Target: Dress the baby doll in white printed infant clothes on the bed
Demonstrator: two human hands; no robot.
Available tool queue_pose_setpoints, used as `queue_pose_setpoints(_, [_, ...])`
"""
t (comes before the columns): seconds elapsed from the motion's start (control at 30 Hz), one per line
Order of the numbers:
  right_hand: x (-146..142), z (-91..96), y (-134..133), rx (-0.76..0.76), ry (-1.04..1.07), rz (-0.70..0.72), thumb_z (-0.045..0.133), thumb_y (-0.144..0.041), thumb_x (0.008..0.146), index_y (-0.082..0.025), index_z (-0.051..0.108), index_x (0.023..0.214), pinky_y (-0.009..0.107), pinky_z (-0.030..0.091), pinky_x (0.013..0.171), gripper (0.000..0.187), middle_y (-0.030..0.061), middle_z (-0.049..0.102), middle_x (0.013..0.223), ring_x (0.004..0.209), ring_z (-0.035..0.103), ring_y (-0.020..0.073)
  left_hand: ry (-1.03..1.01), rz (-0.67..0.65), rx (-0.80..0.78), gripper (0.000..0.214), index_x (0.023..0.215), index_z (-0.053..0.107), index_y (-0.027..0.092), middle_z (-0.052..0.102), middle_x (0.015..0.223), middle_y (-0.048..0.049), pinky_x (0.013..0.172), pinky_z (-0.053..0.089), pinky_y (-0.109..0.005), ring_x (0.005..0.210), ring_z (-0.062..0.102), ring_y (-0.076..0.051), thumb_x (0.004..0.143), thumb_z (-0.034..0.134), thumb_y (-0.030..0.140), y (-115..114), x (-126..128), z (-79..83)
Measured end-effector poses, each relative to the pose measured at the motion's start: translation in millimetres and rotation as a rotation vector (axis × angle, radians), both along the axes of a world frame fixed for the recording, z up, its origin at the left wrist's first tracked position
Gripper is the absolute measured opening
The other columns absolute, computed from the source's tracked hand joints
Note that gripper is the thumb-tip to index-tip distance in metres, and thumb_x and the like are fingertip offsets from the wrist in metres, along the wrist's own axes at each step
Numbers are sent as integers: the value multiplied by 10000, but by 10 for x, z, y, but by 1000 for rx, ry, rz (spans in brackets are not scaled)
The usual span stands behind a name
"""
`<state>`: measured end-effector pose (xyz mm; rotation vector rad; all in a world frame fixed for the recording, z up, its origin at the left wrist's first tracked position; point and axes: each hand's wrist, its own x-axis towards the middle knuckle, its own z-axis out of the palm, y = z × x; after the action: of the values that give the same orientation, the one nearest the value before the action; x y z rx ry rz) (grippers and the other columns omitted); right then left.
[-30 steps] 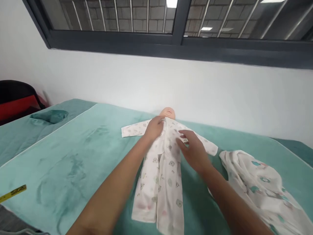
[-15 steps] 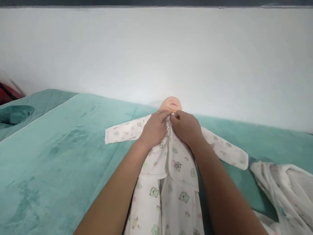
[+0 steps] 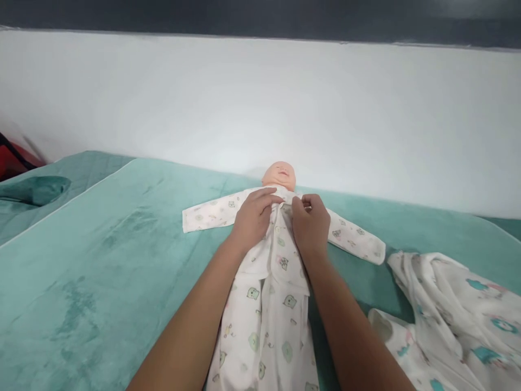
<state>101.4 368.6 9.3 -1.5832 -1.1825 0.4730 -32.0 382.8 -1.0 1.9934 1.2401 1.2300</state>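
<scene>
A doll lies on its back, its head near the wall. It wears a white baby shirt printed with small green animals, sleeves spread to both sides, above matching trousers. My left hand rests on the chest below the collar, fingers stretched out and thumb apart. Opposite it, my right hand is closed in a pinch on the shirt's front edge, which is lifted a little. The fingertips of my right hand are partly hidden. Below the hands, the two front panels part over the trousers.
A crumpled white cloth with blue and pink prints lies at the right. Green plush bedding covers the surface, up to a white wall. A red object shows at the far left.
My right hand has shifted away from the collar and my left hand, drawing the shirt's edge to the right. My left hand stays at the chest. The view has tilted up slightly.
</scene>
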Motion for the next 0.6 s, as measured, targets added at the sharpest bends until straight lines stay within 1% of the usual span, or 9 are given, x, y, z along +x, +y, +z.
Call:
queue_pose_setpoints(0.13, [-9,-24,-201,18,56,33,565,-427,816,-219,543,868,287,406,642,215,-13,580,774,660,513,150,52,4,22,371,1123,690,247,549,1416,-33,1145,361,-394,1348,447,-196,941,374,183,-98,-21,-25])
queue_pose_setpoints(0.2, [-9,2,-220,6,-8,94,597,-460,802,-220,535,866,288,408,652,255,-16,579,779,663,513,147,41,2,24,372,1127,692,242,561,1403,-40,1135,375,-392,1334,461,-196,943,374,187,-84,-23,-33])
queue_pose_setpoints(0.33, [-24,88,-143,-65,-301,275,610,-479,799,-223,516,754,286,364,641,277,-13,581,787,672,507,148,-15,34,10,410,1070,715,249,599,1356,-26,1100,418,-393,1285,504,-194,875,393,87,-7,-3,-57])
queue_pose_setpoints(0.37, [-31,106,-114,-82,-366,290,597,-459,810,-221,505,728,286,345,626,268,-12,578,779,657,494,146,-31,47,3,416,1051,720,251,608,1344,-21,1094,423,-395,1274,512,-193,861,396,71,10,4,-64])
queue_pose_setpoints(0.43, [-39,129,-60,-111,-448,278,562,-406,828,-218,477,683,287,304,592,252,-8,570,745,618,457,142,-59,64,-13,410,1017,726,252,625,1320,-14,1089,427,-400,1260,523,-193,853,401,64,34,18,-73])
queue_pose_setpoints(0.5, [-28,138,-19,-123,-471,279,538,-359,834,-216,461,651,288,283,575,244,-6,562,707,607,441,144,-75,69,-22,405,998,726,249,633,1307,-9,1093,422,-402,1256,528,-189,854,397,62,43,28,-73])
queue_pose_setpoints(0.6, [39,142,12,-108,-394,352,532,-337,836,-215,474,638,284,299,577,241,-15,564,667,622,459,146,-81,70,-24,397,989,722,242,633,1307,-7,1102,412,-397,1259,528,-181,864,387,69,43,31,-60])
